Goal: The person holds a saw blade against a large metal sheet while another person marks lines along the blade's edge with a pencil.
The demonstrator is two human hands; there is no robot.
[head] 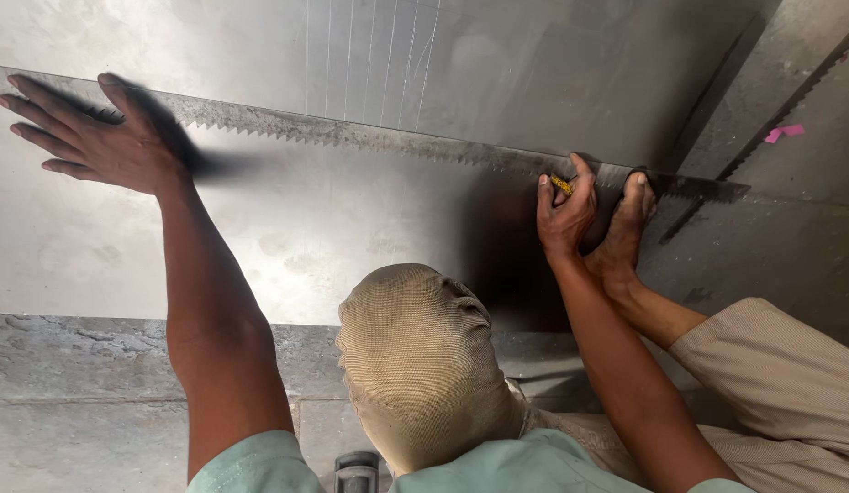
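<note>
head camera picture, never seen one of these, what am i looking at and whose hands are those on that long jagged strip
There is no machine here. One camera sits on a person's head and looks down, so both arms are that person's own. The left hand lies flat and open on one end of a long toothed metal strip, which stretches across a grey sheet. The right hand pinches a small yellow object, perhaps a pencil, against the strip's edge. Beside it, the person's bare foot presses on the strip. The beige shape in the middle is a bent knee. Thin scratched lines mark the sheet higher up.
</note>
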